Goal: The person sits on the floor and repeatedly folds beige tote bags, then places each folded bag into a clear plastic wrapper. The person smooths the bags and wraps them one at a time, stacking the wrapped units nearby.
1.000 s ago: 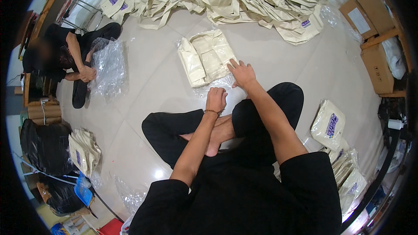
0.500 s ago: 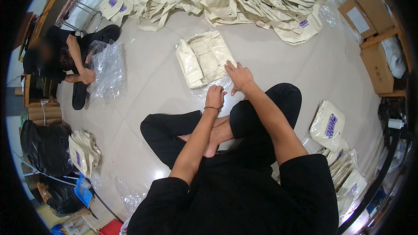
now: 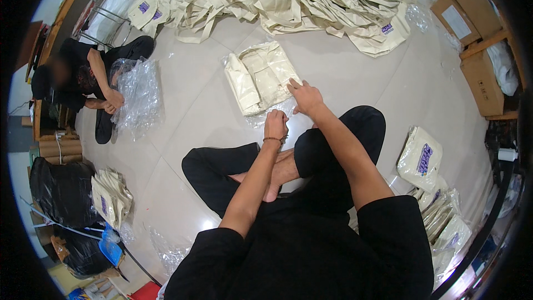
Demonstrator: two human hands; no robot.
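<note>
Pressing flat-fingered right hand on clear bag holding folded cream totes; left hand pinches its edge

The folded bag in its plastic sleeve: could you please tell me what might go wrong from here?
1. Only the right hand presses the bag; the left hand is at the sleeve edge, so the thin film might tear or crease.
2. The bag could slide on the smooth floor, loosening its fold.

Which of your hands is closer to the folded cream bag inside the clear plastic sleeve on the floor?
Right. The right hand rests on the near right corner of the folded cream bag. The left hand sits closer to the body, over the sleeve's open plastic end, just short of the bag.
</note>
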